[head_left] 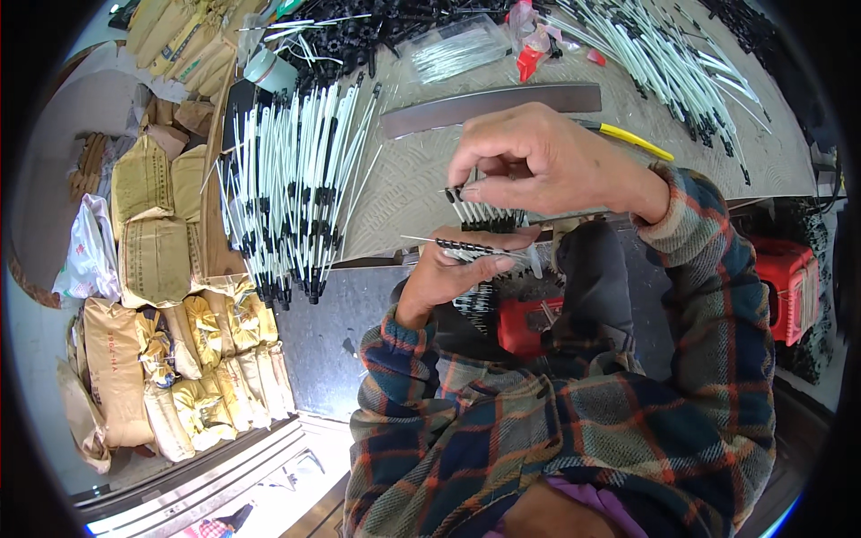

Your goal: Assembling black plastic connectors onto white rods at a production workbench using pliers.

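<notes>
The left hand (462, 272) clamps a cluster of sticks (468, 247), presumably to steady it; the right hand (543, 161) pinches a black end (455, 194) above. The stick pile (305, 161) sits on the desk (386, 206), handily near.

Workshop, as I read it over remote feed; small-parts sort. Evidence: grey workbench (381, 202) spread with loose stock. I log bundle of slim pale rods (300, 170) with black fittings, second rod pile (664, 76) at far right, heap of small black parts (395, 22) along back. Long grey strip (493, 105) and yellow-handled tool (635, 141) lie mid-bench. Brown paper packages (117, 368) stacked in quantity at left, red plastic box (780, 285) at right.
</notes>
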### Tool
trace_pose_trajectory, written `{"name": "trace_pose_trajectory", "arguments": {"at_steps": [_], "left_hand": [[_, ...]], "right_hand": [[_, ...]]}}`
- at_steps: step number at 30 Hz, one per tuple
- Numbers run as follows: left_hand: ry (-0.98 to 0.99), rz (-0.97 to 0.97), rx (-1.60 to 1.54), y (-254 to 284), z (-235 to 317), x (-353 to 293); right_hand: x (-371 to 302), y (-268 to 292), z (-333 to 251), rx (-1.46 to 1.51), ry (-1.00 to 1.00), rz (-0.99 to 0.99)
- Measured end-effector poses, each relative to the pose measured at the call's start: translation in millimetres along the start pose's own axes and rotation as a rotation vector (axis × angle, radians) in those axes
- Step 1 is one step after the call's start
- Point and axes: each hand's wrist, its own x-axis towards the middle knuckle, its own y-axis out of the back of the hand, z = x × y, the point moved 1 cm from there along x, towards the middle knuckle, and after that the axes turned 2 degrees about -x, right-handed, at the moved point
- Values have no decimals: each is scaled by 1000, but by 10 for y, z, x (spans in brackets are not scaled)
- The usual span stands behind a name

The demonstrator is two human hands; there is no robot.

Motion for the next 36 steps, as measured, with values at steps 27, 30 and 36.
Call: {"name": "trace_pose_trajectory", "arguments": {"at_steps": [27,30,36], "left_hand": [[-108,-71,174,-128,-239,-176],[-88,-97,191,-199,-446,-261],[-233,240,330,-340,-503,-339]], "right_hand": [[-544,-461,707,-594,88,-323],[-557,-473,753,-593,87,-315],[-499,-481,680,-554,66,-266]]}}
